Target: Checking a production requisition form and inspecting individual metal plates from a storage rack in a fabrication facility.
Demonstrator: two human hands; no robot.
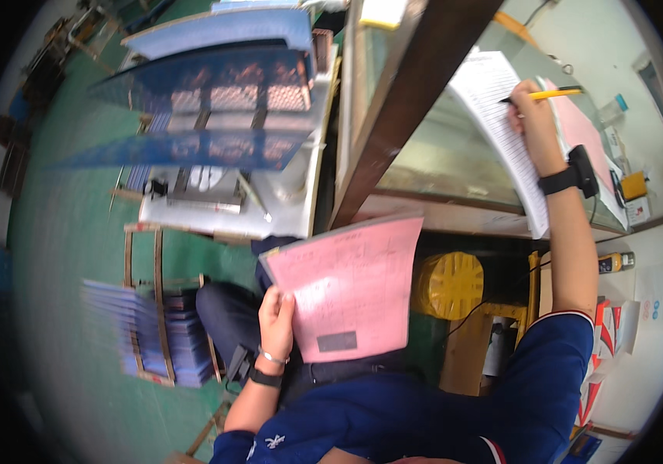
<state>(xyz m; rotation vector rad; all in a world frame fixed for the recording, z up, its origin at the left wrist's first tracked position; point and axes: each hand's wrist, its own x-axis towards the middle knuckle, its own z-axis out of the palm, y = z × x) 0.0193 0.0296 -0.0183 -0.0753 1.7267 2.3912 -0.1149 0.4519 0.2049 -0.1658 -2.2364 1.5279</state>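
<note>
My left hand (275, 323) pinches the left edge of a pink form sheet (347, 286), its thumb on top and its fingers mostly hidden underneath. The sheet lies tilted over my lap, with a greyish layer showing behind its left edge and a dark rectangle near its bottom. At the upper right, my right hand (534, 124) holds a yellow pen (554, 93), with its dark tip over a white printed paper (494, 93). That paper is a long, curved stack of sheets on the glass-topped desk, its lower end hanging over the edge.
Another pink sheet (579, 127) lies beside my right wrist. A brown post (416, 100) crosses beside the desk (424, 166). Blue panels (215, 85) stand over a white table (192, 220) at left. Below are a rack of blue sheets (169, 332) and a yellow stool (453, 284).
</note>
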